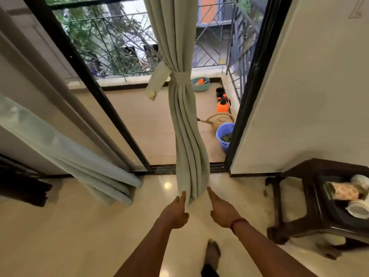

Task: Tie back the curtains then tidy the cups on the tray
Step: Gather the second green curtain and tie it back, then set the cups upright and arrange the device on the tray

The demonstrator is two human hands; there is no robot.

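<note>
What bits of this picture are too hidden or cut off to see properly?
Head view:
- White and patterned cups on the dark tray: cut off by the right edge, so there is no telling how many.
- Round blue plastic tub: partly behind the black door frame.
- Left hand fingers: tips behind the pale green curtain.

Far to the right of your right hand (pixel 221 211), the tray (pixel 339 212) and cups (pixel 358 208) ran off the picture's edge. The curtain (pixel 189 156) hid your left hand's (pixel 175 213) fingertips; its top was cropped.
</note>
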